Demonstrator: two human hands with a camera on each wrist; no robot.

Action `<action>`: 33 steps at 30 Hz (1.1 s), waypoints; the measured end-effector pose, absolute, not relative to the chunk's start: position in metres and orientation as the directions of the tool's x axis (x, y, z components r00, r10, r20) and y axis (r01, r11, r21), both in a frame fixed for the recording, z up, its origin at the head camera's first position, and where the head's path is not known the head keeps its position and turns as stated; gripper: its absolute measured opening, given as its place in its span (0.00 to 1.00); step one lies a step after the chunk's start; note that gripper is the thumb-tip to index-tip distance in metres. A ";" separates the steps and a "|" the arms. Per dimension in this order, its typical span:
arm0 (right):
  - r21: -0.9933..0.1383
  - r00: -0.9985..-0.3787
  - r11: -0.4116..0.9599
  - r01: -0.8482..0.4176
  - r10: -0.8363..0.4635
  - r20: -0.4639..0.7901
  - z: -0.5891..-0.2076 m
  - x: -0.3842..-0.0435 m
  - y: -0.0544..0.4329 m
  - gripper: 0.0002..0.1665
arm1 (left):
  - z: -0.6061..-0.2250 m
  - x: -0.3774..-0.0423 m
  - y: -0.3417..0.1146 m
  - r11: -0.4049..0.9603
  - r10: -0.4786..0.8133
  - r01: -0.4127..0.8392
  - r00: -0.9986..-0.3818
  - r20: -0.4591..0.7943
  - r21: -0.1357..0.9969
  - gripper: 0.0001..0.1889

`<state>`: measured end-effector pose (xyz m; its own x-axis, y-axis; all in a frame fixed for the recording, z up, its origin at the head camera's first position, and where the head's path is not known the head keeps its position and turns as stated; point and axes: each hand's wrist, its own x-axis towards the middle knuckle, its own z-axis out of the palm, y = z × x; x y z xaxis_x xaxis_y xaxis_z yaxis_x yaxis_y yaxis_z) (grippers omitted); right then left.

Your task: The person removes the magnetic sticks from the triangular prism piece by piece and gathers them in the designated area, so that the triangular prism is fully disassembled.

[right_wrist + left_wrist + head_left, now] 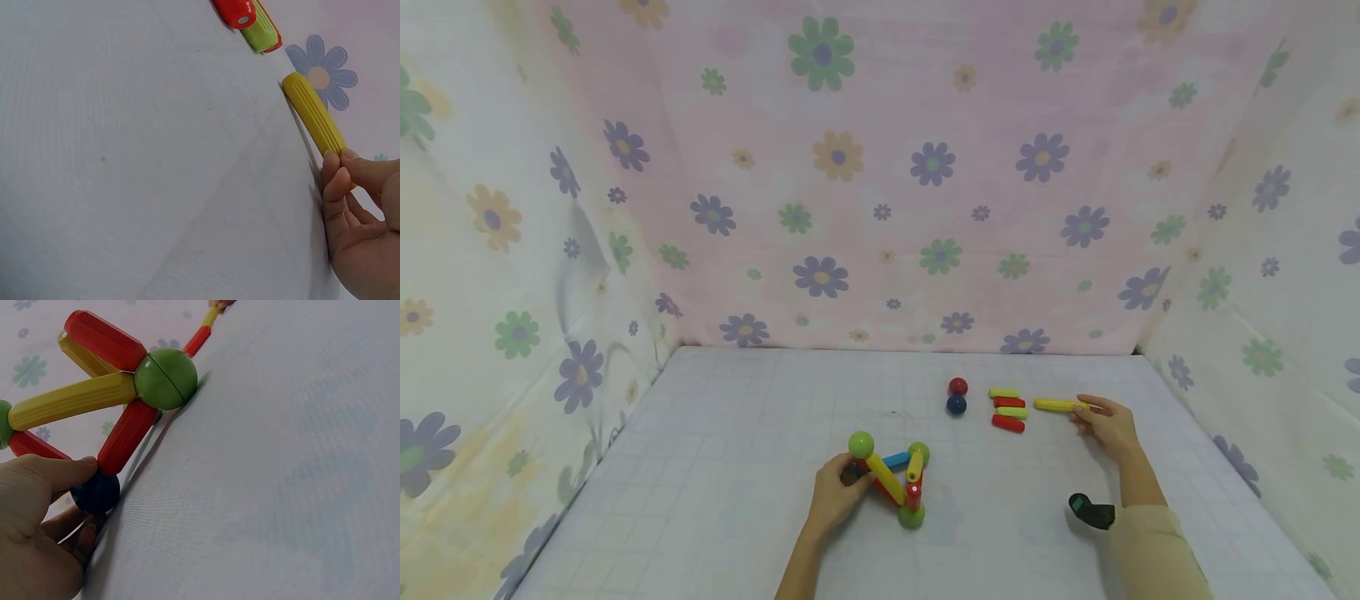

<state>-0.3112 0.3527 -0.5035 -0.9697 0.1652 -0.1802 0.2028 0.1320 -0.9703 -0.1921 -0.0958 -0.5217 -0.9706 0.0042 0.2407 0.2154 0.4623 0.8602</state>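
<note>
My left hand (837,493) pinches a dark blue ball (96,494) at the near-left corner of a structure of rods and balls. In it, yellow rods (886,479), red rods (125,437) and a blue rod (896,460) join green balls (166,379). One green ball (861,444) stands raised at the upper left. At the right of the table, my right hand (1107,427) holds one end of a long yellow rod (314,113) between thumb and fingers, low over the white surface. Whether the rod touches the table I cannot tell.
Left of the yellow rod lie short red (1008,423) and yellow-green rods (1012,412) in a row. A red ball (958,387) and a dark blue ball (956,405) sit beside them. Flowered cloth walls (880,167) enclose the table's back and sides.
</note>
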 end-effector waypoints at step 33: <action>-0.966 -0.963 0.239 -0.099 0.220 0.153 -0.499 -0.266 0.301 0.27 | -0.523 -0.192 -0.096 0.453 0.003 0.222 -0.969 0.248 0.864 0.15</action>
<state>-0.2657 0.3012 -0.4987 -0.9635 0.2199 0.1528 -0.0986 0.2393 -0.9659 -0.1916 -0.0962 -0.5228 -0.9689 0.0029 0.2476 0.2220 0.4528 0.8635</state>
